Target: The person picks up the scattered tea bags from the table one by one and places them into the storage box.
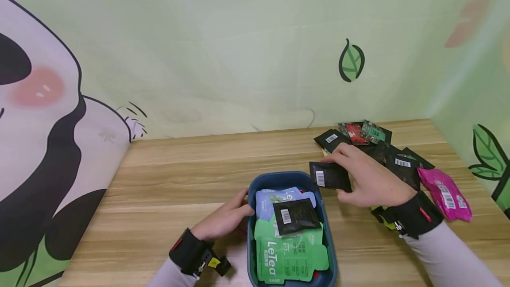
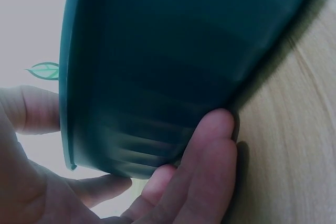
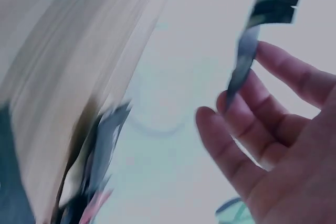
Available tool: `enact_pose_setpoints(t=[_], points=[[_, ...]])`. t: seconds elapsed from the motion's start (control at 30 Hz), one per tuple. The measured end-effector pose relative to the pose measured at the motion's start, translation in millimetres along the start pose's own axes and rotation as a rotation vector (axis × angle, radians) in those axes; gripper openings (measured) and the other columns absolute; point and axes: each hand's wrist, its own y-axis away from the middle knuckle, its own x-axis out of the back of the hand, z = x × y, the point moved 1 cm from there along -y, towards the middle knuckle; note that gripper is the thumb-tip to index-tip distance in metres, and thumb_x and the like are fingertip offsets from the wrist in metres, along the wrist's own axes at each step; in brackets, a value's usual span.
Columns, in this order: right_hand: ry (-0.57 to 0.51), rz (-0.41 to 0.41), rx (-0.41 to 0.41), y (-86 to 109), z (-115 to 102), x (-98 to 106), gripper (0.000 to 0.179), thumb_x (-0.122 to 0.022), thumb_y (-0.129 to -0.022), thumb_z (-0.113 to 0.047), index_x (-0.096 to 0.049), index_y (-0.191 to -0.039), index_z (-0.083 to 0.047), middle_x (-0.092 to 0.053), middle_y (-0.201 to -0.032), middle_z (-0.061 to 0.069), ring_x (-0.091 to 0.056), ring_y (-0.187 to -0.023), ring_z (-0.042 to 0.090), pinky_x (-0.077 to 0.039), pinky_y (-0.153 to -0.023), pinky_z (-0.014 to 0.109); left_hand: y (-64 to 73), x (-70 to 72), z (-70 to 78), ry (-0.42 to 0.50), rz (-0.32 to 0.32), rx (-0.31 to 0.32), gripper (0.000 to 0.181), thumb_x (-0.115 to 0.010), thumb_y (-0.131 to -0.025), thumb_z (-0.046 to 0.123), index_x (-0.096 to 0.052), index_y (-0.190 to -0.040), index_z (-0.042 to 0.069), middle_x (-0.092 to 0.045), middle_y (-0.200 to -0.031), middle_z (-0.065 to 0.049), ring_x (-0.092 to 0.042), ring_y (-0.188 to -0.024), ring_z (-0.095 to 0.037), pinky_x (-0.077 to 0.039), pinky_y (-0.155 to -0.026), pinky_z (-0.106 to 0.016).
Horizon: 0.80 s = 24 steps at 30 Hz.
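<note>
My right hand [image 1: 368,178] pinches a black sachet [image 1: 326,177] with a white barcode label, above the right rim of a dark blue plastic bin [image 1: 332,251]. In the right wrist view the sachet [image 3: 270,3] is seen nearly edge-on between thumb and fingers. At the bin's left side, my left hand [image 1: 223,220] grips the wall. The left wrist view shows its fingers [image 2: 210,161] against the outer wall, one digit passing behind the rim. Inside the bin lie another black sachet [image 1: 296,217], a green LeTea packet [image 1: 291,251] and a light blue packet [image 1: 264,203].
Right of the bin, on the wooden table [image 1: 179,167], lies a loose pile of black sachets [image 1: 402,169], with a red packet [image 1: 356,133] and a green-labelled packet [image 1: 373,132] at the back. A bright pink packet [image 1: 446,194] lies at its right. A printed backdrop [image 1: 259,56] rises behind.
</note>
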Motion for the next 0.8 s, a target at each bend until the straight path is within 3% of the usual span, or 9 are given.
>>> enact_pose_setpoints(t=[0.17, 0.37, 0.63, 0.8], points=[[-0.088, 0.057, 0.100, -4.7, -24.6, -4.0, 0.069, -0.078, -0.069, -0.026, -0.059, -0.135, -0.022, -0.048, -0.119, -0.009, -0.046, -0.103, 0.008, -0.046, -0.083, 0.029, 0.2, 0.5, -0.8, -0.009, 0.006, -0.001, 0.059, -0.046, -0.097, 0.024, -0.030, -0.154, 0.014, -0.055, -0.125, -0.021, -0.068, -0.081, -0.029, -0.057, -0.068, -0.045], [-0.175, 0.086, 0.159, -6.5, -50.2, -9.8, 0.070, -0.080, -0.069, -0.028, -0.059, -0.136, -0.024, -0.048, -0.126, -0.013, -0.048, -0.110, 0.005, -0.048, -0.089, 0.031, 0.6, 0.8, -0.4, -0.005, 0.004, 0.001, 0.061, -0.046, -0.098, 0.024, -0.028, -0.155, 0.013, -0.055, -0.127, -0.022, -0.068, -0.081, -0.029, -0.057, -0.069, -0.045], [-0.199, 0.054, 0.172, -5.4, -70.6, -16.7, 0.074, -0.081, -0.070, -0.031, -0.055, -0.139, -0.030, -0.046, -0.127, -0.014, -0.044, -0.112, 0.003, -0.049, -0.090, 0.030, 0.0, 1.1, -0.1, 0.008, -0.009, 0.006, 0.063, -0.045, -0.098, 0.023, -0.025, -0.157, 0.014, -0.052, -0.130, -0.022, -0.069, -0.083, -0.029, -0.057, -0.069, -0.046], [-0.174, -0.037, 0.136, -4.2, -73.3, -21.1, 0.098, -0.078, -0.074, -0.052, -0.031, -0.157, -0.030, -0.037, -0.149, -0.008, -0.042, -0.128, 0.010, -0.047, -0.100, 0.039, 0.1, 1.2, -0.5, 0.003, -0.006, 0.002, 0.062, -0.045, -0.098, 0.023, -0.026, -0.156, 0.014, -0.053, -0.128, -0.022, -0.069, -0.082, -0.029, -0.057, -0.069, -0.046]])
